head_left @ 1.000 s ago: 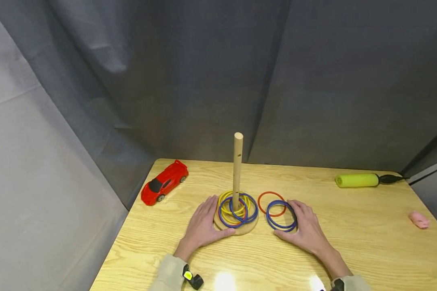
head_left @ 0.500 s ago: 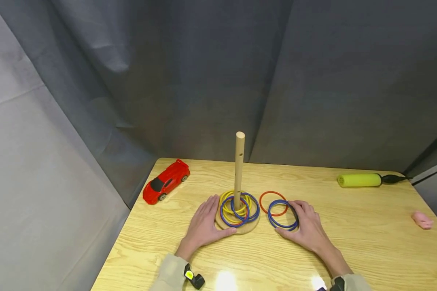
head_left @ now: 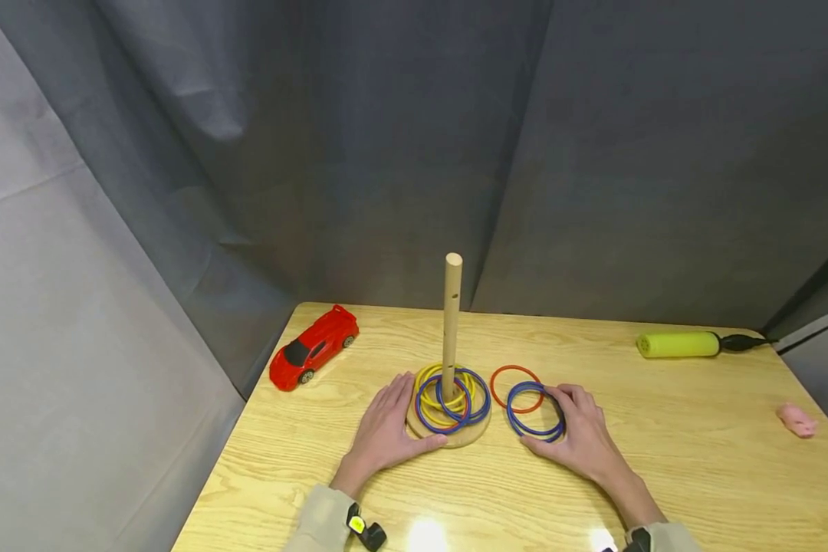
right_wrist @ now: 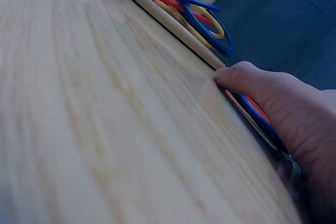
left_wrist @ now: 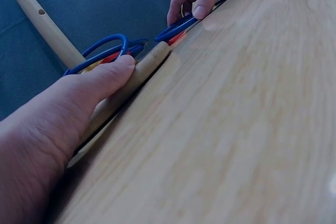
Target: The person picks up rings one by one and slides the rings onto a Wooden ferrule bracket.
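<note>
A ring toss stand, a round wooden base [head_left: 465,438] with an upright peg [head_left: 451,322], stands mid-table in the head view. Yellow, blue and red rings lie loosely round the peg's foot. My left hand [head_left: 385,425] grips the base's left side, its thumb along the near edge. In the left wrist view that thumb [left_wrist: 123,65] presses the rim of the base. To the right, my right hand [head_left: 583,437] holds a few stacked blue rings [head_left: 509,414] low at the table, between thumb and fingers. A red ring [head_left: 492,383] lies partly beneath them.
A red toy car [head_left: 313,349] sits at the table's back left. At the back right lies a green hand pump [head_left: 679,344] with a black nozzle. A small pink object [head_left: 796,420] rests near the right edge. A dark curtain [head_left: 386,153] hangs behind the table.
</note>
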Demonstrator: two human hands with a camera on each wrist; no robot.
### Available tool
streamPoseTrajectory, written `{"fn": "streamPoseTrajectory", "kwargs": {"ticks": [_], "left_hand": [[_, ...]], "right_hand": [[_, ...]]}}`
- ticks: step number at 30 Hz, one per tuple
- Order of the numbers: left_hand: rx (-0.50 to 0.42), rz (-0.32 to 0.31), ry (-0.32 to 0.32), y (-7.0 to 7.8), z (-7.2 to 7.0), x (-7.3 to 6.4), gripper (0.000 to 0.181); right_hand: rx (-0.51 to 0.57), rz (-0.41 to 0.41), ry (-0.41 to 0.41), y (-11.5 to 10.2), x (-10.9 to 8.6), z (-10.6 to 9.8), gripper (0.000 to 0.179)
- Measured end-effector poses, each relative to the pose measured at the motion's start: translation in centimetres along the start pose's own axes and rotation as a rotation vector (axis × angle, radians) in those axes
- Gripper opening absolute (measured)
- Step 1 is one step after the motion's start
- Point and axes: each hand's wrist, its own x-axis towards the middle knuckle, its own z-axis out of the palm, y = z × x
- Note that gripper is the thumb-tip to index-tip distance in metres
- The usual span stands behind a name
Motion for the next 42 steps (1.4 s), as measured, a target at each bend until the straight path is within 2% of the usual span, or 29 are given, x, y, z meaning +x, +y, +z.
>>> {"fn": "streamPoseTrajectory", "kwargs": {"ticks": [12,19,32,42], "left_hand": [[-0.004,-0.015,-0.008,0.22,0.32,-0.51,0.130],[0.002,-0.020,-0.005,0.15,0.80,-0.31,0.130],[0.018,-0.008,-0.006,-0.07,0.67,-0.48,0.130],[0.024,-0.021,-0.027,-0.34,0.34,0.20,0.130]], "right_hand": [[0.021,-0.031,0.033,0.03,-0.63,0.10,0.092],[0.030,-0.006,0.028,0.08,-0.50,-0.20,0.093],[0.058,0.007,0.041,0.05,-0.76,0.24,0.093],[0.058,-0.003,0.050,0.06,-0.02,0.10,0.093]]}}
